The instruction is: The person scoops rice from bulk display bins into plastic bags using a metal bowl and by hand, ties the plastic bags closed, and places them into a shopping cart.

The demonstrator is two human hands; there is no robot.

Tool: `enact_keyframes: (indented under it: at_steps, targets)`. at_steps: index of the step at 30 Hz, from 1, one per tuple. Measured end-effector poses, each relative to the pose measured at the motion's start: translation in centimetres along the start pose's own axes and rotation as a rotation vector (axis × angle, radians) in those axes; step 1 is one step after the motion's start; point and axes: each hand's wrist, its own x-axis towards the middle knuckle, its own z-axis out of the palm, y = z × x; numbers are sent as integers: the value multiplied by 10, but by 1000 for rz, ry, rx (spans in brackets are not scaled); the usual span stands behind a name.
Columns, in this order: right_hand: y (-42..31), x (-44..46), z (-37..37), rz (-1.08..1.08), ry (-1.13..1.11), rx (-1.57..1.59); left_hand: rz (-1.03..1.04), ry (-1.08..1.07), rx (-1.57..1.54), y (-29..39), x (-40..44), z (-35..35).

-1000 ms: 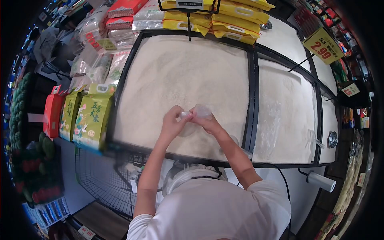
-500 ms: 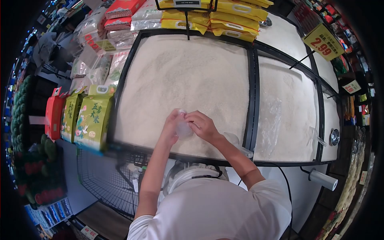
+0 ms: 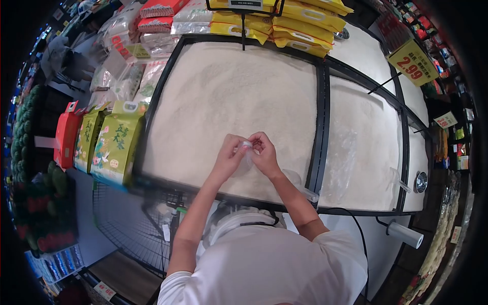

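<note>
Over the large bin of white rice (image 3: 229,86), my left hand (image 3: 232,152) and my right hand (image 3: 264,154) meet with fingertips close together. Both pinch the top of a small clear plastic bag (image 3: 246,156), which hangs between them. The bag is thin and see-through, and whether anything is in it cannot be made out. A clear plastic scoop (image 3: 305,193) lies at the bin's front right corner, just right of my right forearm.
Beyond the black divider (image 3: 320,122), a clear plastic bag (image 3: 341,162) lies on more rice. Yellow rice bags (image 3: 300,30) are stacked behind; green bags (image 3: 117,145) stand left. A wire cart (image 3: 132,223) is at lower left, a plastic roll (image 3: 405,234) at lower right.
The small bag was held differently, with its body first at the right, then lower left; now it hangs between both hands. My hands have come together at its top.
</note>
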Motion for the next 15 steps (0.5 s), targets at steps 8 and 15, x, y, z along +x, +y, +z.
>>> enact_keyframes:
  at_steps: [8, 15]
  targets:
    - [2, -3, 19, -109, 272, -231, 184, 92, 283, -3, 0, 4]
    - [7, -1, 17, -76, 295, -299, 96, 65, 380, 13, -7, 6]
